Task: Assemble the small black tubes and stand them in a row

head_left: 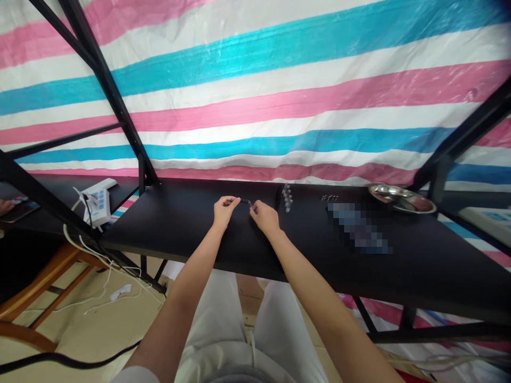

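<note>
My left hand (224,211) pinches a thin black stick-like piece (244,201), perhaps a pen part, just above the black table (179,213). Its free end points right. My right hand (266,217) is closed at that end, with a small dark bit (251,205) at its fingertips. Whether this bit joins the stick or only touches it, I cannot tell. Right of my right hand is a group of several small translucent pieces (286,198), with a dark narrow thing (278,197) beside them.
Several tiny light pieces (329,198) lie farther right, near a pixelated flat object (357,229). A shiny metal dish (423,206) stands at the back right. Black frame posts (115,101) flank the table. A power strip (99,206) and another person's hand (5,206) are at left.
</note>
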A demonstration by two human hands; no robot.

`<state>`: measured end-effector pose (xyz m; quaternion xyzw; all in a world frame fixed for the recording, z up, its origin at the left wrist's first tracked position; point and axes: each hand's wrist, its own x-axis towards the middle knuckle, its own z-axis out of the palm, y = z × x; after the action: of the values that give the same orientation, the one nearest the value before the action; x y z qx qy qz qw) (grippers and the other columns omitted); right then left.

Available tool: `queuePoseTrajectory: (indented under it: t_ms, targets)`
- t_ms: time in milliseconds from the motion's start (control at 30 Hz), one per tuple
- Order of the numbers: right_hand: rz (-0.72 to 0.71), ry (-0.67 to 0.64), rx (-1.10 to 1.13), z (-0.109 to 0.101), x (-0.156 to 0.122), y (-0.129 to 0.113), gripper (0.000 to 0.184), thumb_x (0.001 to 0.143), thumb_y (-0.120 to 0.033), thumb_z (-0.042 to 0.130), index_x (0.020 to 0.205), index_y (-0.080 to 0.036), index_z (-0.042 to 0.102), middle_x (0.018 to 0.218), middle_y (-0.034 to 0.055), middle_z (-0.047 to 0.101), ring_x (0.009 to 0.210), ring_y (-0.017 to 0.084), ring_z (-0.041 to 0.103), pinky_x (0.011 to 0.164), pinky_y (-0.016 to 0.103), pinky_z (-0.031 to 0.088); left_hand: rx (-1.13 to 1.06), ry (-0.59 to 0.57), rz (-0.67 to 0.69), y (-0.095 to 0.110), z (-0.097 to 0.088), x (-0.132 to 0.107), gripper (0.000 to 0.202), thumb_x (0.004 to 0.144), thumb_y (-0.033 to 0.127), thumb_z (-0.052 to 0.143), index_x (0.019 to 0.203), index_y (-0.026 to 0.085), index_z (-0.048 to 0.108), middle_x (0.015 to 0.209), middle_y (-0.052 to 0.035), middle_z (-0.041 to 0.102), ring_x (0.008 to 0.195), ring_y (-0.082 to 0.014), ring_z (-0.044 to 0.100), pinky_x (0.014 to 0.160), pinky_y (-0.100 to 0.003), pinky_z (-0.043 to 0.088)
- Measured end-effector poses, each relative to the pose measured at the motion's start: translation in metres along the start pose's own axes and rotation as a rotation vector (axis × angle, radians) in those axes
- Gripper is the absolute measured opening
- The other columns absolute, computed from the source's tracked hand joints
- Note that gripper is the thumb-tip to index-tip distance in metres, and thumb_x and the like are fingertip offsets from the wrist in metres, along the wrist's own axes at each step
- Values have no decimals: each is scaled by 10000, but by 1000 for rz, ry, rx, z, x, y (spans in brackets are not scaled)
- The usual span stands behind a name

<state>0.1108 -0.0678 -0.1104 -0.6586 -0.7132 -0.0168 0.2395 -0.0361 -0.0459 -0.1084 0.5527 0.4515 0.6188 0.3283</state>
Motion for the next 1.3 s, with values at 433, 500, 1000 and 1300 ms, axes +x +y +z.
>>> queuePoseTrajectory:
  t_ms: [433, 500, 1000, 1300]
  targets:
    - [-16, 34, -174, -7, -4, -4, 136, 834, -208, 427, 866, -156, 548, 797, 80, 640, 695, 165, 579, 562, 268, 261, 146, -124, 150, 7, -1, -5, 178, 715, 347, 645, 789, 190, 684, 856, -39, 636, 663, -106, 552, 538, -229, 380]
    - [-34, 56, -154, -6, -4, -3, 145, 837, -215, 422, 852, -158, 554, 792, 79, 643, 684, 163, 573, 564, 267, 261, 154, -144, 154, 6, 0, -6, 174, 707, 343, 653, 785, 190, 682, 857, -38, 628, 668, -108, 553, 542, -230, 384]
    - [-234, 193, -11, 2, -3, 8, 175, 821, -202, 412, 717, -169, 548, 677, 48, 613, 612, 143, 526, 609, 260, 286, 204, -211, 201, 0, 2, -7, 141, 711, 309, 648, 765, 179, 650, 827, -29, 617, 664, -104, 542, 575, -239, 397]
    - [-96, 125, 257, 2, -4, 5, 152, 792, -302, 479, 815, -185, 573, 605, -7, 559, 543, 119, 491, 536, 221, 302, 200, -203, 159, -2, 3, -7, 164, 719, 332, 636, 775, 178, 654, 814, -31, 628, 677, -113, 555, 609, -253, 409]
